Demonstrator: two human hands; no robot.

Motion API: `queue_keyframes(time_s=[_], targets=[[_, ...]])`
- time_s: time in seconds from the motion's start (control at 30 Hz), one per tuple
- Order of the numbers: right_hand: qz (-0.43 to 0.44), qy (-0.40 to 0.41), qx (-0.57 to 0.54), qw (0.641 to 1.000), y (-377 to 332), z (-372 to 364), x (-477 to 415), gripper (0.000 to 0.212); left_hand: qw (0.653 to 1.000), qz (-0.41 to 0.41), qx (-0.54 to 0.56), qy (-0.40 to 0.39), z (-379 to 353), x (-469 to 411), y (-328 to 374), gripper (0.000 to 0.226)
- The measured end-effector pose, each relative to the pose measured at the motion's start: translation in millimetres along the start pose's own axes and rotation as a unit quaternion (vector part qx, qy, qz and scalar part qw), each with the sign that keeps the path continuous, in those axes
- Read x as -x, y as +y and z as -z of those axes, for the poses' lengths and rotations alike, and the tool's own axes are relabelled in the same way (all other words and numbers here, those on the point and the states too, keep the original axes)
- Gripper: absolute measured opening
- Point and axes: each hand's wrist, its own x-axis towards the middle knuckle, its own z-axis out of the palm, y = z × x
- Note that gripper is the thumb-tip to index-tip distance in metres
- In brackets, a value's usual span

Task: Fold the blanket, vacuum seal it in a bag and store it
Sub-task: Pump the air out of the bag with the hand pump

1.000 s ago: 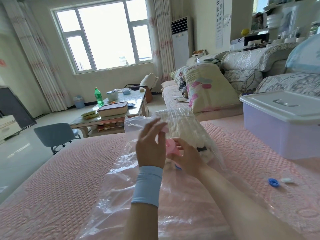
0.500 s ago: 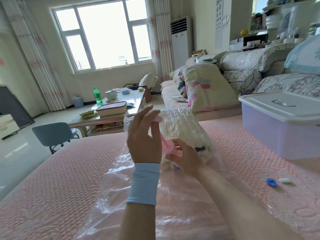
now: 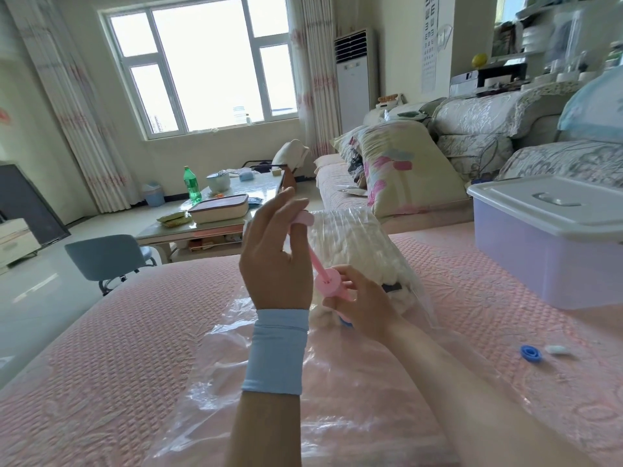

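A clear vacuum bag (image 3: 337, 392) lies on the pink bed cover, with the folded white blanket (image 3: 350, 244) inside its far end. A pink hand pump (image 3: 328, 281) stands on the bag's blue valve. My right hand (image 3: 362, 305) grips the pump's barrel. My left hand (image 3: 274, 261), with a light blue wristband, holds the pump's handle, which is pulled up so that the thin pink rod shows. A loose blue valve cap (image 3: 531, 352) and a small white piece (image 3: 556, 349) lie on the cover to the right.
A lavender storage box with a white lid (image 3: 553, 230) stands on the bed at the right. Behind it is a sofa with a flowered pillow (image 3: 404, 166). A coffee table (image 3: 215, 214) and a blue chair (image 3: 108, 257) stand on the floor to the left.
My left hand has risen and drawn the pump's handle up, so the rod is out. My right hand has stayed on the barrel.
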Motion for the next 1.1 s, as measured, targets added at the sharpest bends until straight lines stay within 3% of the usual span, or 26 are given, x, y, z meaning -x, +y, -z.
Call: queue_keyframes(time_s=[0.07, 0.2, 0.27, 0.33, 0.43, 0.53, 0.63, 0.77, 0.83, 0.97, 1.03, 1.1], targets=[[0.004, 0.004, 0.0, 1.0, 1, -1, 0, 0.047, 0.999, 0.032, -0.019, -0.04, -8, 18, -8, 0.019], [0.006, 0.015, -0.016, 1.0, -2, -1, 0, 0.049, 0.955, 0.144, -0.017, -0.258, -20, 56, -27, 0.026], [0.007, 0.016, -0.018, 1.0, -2, -1, 0, 0.048, 0.943, 0.168, -0.018, -0.287, -19, 54, -26, 0.024], [0.002, 0.02, -0.022, 1.0, 0, 0, -1, 0.042, 0.961, 0.124, -0.026, -0.244, -13, 34, -17, 0.022], [0.001, 0.017, -0.016, 1.0, 1, 2, -2, 0.043, 0.995, 0.035, 0.012, -0.096, 1, -6, 2, 0.015], [0.001, 0.008, -0.008, 1.0, 2, 0, -2, 0.045, 0.999, 0.019, 0.026, -0.022, 3, -16, 8, 0.015], [0.006, 0.007, -0.006, 1.0, 3, -2, -3, 0.045, 0.996, 0.041, -0.013, -0.078, -10, 17, -9, 0.02], [0.007, 0.016, -0.007, 1.0, 1, -2, -1, 0.041, 0.949, 0.153, -0.013, -0.276, -20, 57, -31, 0.024], [0.01, 0.016, -0.008, 1.0, 1, -1, 0, 0.044, 0.944, 0.163, -0.012, -0.287, -18, 52, -28, 0.022], [0.006, 0.015, -0.022, 1.0, 5, 1, -1, 0.045, 0.988, 0.055, 0.015, -0.144, -3, 7, -3, 0.016], [0.005, 0.009, -0.018, 1.0, 5, 2, -1, 0.044, 0.998, 0.006, 0.036, -0.056, 3, -11, 8, 0.014], [0.008, 0.002, -0.014, 1.0, 3, 0, -1, 0.045, 0.999, -0.01, 0.038, -0.017, 1, -10, 8, 0.015]])
